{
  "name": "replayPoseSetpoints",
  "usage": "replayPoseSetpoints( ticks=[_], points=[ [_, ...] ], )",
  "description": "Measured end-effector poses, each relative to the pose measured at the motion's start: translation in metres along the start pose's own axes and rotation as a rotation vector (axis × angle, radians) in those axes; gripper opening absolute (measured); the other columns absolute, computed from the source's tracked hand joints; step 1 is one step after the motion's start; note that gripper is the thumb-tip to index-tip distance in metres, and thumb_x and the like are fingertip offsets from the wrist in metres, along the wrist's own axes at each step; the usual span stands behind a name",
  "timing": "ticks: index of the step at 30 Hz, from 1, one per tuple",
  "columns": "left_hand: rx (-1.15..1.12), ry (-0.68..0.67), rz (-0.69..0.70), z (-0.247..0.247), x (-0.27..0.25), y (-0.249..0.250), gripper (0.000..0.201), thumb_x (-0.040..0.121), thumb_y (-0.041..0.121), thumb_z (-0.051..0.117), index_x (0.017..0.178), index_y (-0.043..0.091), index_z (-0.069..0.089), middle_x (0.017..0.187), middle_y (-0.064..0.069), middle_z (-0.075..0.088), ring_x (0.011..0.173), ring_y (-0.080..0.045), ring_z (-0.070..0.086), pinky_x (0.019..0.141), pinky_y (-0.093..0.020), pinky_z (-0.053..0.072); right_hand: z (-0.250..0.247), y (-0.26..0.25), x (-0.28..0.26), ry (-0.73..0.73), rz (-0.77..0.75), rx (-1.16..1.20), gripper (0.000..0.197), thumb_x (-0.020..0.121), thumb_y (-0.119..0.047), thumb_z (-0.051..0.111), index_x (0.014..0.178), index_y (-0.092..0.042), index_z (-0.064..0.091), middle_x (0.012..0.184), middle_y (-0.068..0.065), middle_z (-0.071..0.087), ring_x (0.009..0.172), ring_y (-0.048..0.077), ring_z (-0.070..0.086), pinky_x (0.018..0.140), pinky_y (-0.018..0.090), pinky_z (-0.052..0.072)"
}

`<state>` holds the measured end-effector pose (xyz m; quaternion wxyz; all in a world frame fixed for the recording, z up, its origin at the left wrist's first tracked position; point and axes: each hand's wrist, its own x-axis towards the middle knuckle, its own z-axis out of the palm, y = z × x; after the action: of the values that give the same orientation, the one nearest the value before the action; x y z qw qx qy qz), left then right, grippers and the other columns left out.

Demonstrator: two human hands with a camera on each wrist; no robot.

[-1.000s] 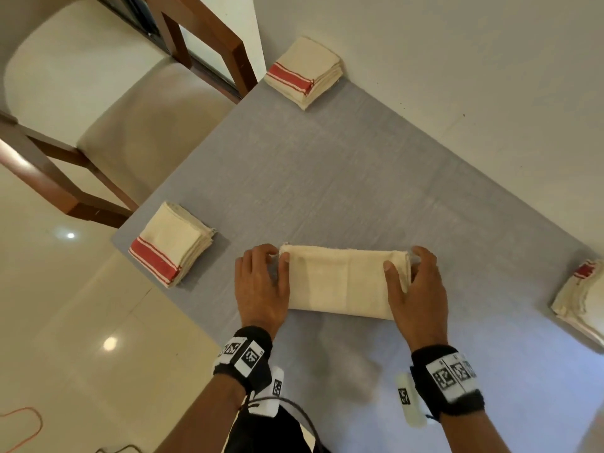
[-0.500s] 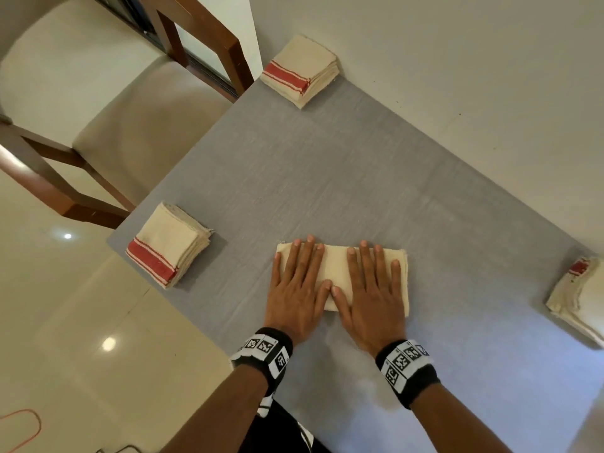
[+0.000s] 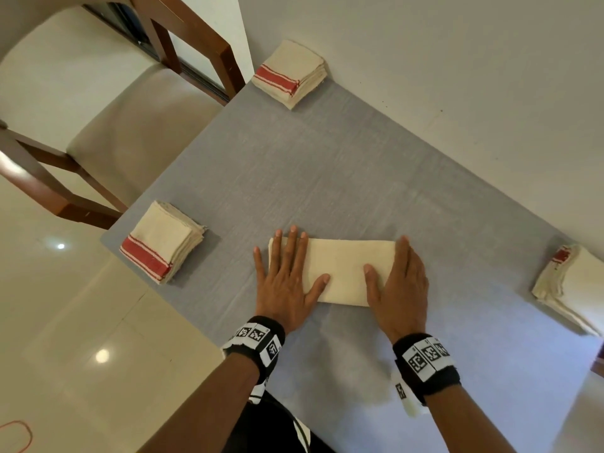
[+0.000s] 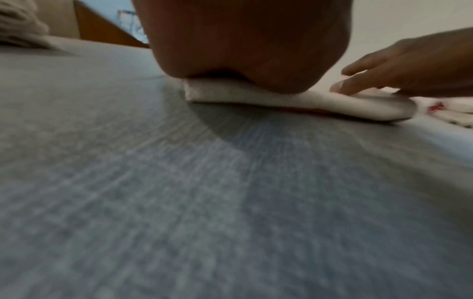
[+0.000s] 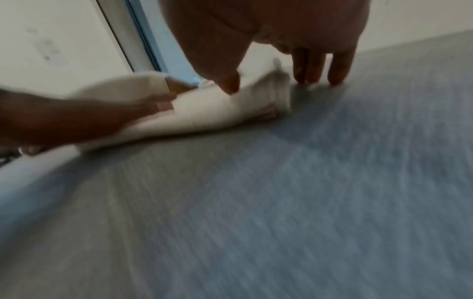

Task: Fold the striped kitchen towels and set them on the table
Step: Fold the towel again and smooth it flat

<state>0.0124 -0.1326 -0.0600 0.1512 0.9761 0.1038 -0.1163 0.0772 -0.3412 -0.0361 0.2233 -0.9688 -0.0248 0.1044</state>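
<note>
One towel, half-folded, lies on our table near its front edge. Left hand flat on one end; right hand spread over the other, neither gripping. Risk: lifting unevenly could let loose layers slide and skew the fold.

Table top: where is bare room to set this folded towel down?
Bare table lies between the far stack, the left stack and the towel. It is crowded at the right edge by the third stack.
</note>
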Motion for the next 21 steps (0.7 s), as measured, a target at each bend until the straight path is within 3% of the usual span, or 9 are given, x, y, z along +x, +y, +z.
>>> replayPoseSetpoints(
  ticks=[2, 5, 7, 10, 14, 17, 21],
  points=[
    [-0.011, 0.054, -0.027, -0.001, -0.011, 0.008, 0.083, 0.105, 0.063, 0.029, 0.165, 0.015, 0.000, 0.174, -0.006, -0.007, 0.160, -0.032, -0.010, 0.125, -0.066, -0.003, -0.014, -0.005, -0.001, -0.003, 0.129, 0.080, 0.084, 0.099, -0.048, 0.058, 0.163, -0.012, 0.016, 0.150, 0.017, 0.046, 0.135, 0.036, 0.046, 0.103, 0.052, 0.048],
    [-0.062, 0.038, 0.075, 0.008, -0.044, 0.032, 0.078, 0.107, 0.055, 0.033, 0.165, 0.012, 0.003, 0.174, -0.006, -0.006, 0.160, -0.030, -0.008, 0.126, -0.064, 0.001, -0.032, -0.005, 0.000, -0.098, 0.365, 0.305, 0.081, 0.094, -0.049, 0.068, 0.157, -0.013, 0.032, 0.137, 0.013, 0.057, 0.121, 0.032, 0.059, 0.090, 0.040, 0.050],
    [-0.077, -0.021, 0.121, 0.021, -0.071, 0.049, 0.078, 0.108, 0.054, 0.033, 0.165, 0.012, 0.002, 0.174, -0.006, -0.008, 0.160, -0.028, -0.008, 0.125, -0.064, 0.008, -0.035, 0.000, -0.001, -0.151, 0.480, 0.478, 0.078, 0.090, -0.042, 0.077, 0.152, -0.013, 0.041, 0.126, 0.009, 0.065, 0.111, 0.024, 0.062, 0.088, 0.036, 0.050],
    [-0.100, -0.050, 0.087, 0.034, -0.085, 0.058, 0.078, 0.108, 0.051, 0.037, 0.165, 0.011, 0.004, 0.174, -0.006, -0.006, 0.161, -0.028, -0.006, 0.124, -0.064, 0.015, -0.037, 0.005, 0.004, -0.169, 0.613, 0.724, 0.076, 0.082, -0.026, 0.088, 0.145, -0.011, 0.049, 0.116, 0.008, 0.067, 0.105, 0.023, 0.067, 0.092, 0.045, 0.060],
    [-0.122, -0.031, 0.065, 0.030, -0.077, 0.060, 0.077, 0.108, 0.051, 0.038, 0.165, 0.010, 0.006, 0.174, -0.007, -0.003, 0.161, -0.027, -0.004, 0.125, -0.063, 0.013, -0.047, 0.006, 0.013, -0.294, 0.665, 0.901, 0.051, 0.082, -0.012, 0.086, 0.127, -0.004, 0.064, 0.114, 0.018, 0.072, 0.096, 0.027, 0.071, 0.079, 0.035, 0.060],
    [-0.120, -0.033, 0.054, 0.026, -0.069, 0.052, 0.080, 0.106, 0.053, 0.040, 0.165, 0.010, 0.007, 0.174, -0.007, -0.002, 0.161, -0.027, -0.004, 0.126, -0.061, 0.009, -0.057, -0.007, 0.010, -0.375, 0.648, 0.932, 0.024, 0.084, -0.011, 0.083, 0.106, -0.010, 0.074, 0.108, 0.015, 0.077, 0.089, 0.022, 0.071, 0.076, 0.032, 0.056],
    [-0.100, -0.071, 0.075, 0.022, -0.064, 0.041, 0.084, 0.104, 0.058, 0.039, 0.165, 0.015, 0.001, 0.174, -0.004, -0.008, 0.160, -0.027, -0.009, 0.125, -0.060, 0.004, -0.072, -0.046, -0.003, -0.354, 0.519, 0.919, 0.026, 0.083, -0.010, 0.083, 0.107, -0.013, 0.074, 0.094, 0.004, 0.081, 0.084, 0.020, 0.078, 0.069, 0.029, 0.060]
  ],
)
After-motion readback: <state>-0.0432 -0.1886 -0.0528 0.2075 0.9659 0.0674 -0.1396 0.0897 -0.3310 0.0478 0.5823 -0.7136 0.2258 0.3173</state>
